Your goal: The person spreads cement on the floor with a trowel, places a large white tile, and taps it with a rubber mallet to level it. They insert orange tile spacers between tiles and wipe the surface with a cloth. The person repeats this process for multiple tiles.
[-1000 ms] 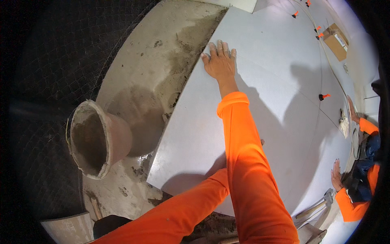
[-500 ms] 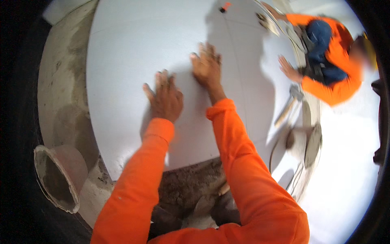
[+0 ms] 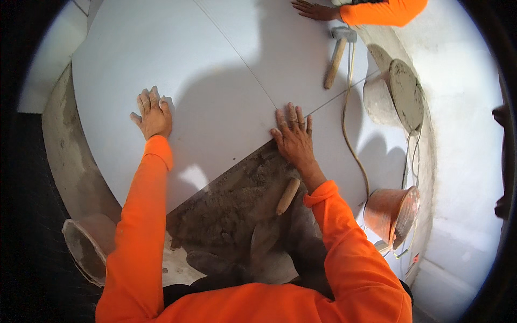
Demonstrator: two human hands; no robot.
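Both my arms, in orange sleeves, reach over large pale floor tiles. My left hand (image 3: 154, 114) lies spread on the big tile (image 3: 134, 64) at the left, holding nothing. At the near corner of that tile, where joint lines meet, my right hand (image 3: 295, 137) rests flat with its fingers apart. Its palm is beside the edge of a patch of wet mortar (image 3: 226, 202). A wooden handle (image 3: 288, 196) sticks up from the mortar just below my right hand; the rest of that tool is hard to make out.
A mallet (image 3: 338, 56) with a wooden handle lies on the tiles, near a co-worker's hand (image 3: 318, 11). Along the right stand a mortar-filled bucket (image 3: 383, 99) and a reddish bucket (image 3: 385, 212), with a cord (image 3: 349, 140) nearby. Another bucket (image 3: 89, 247) tips at the lower left.
My hands have moved apart: the left toward the left, the right back to the tile's near corner. The view has shifted, showing more mortar and the buckets; the co-worker sits higher in the picture.
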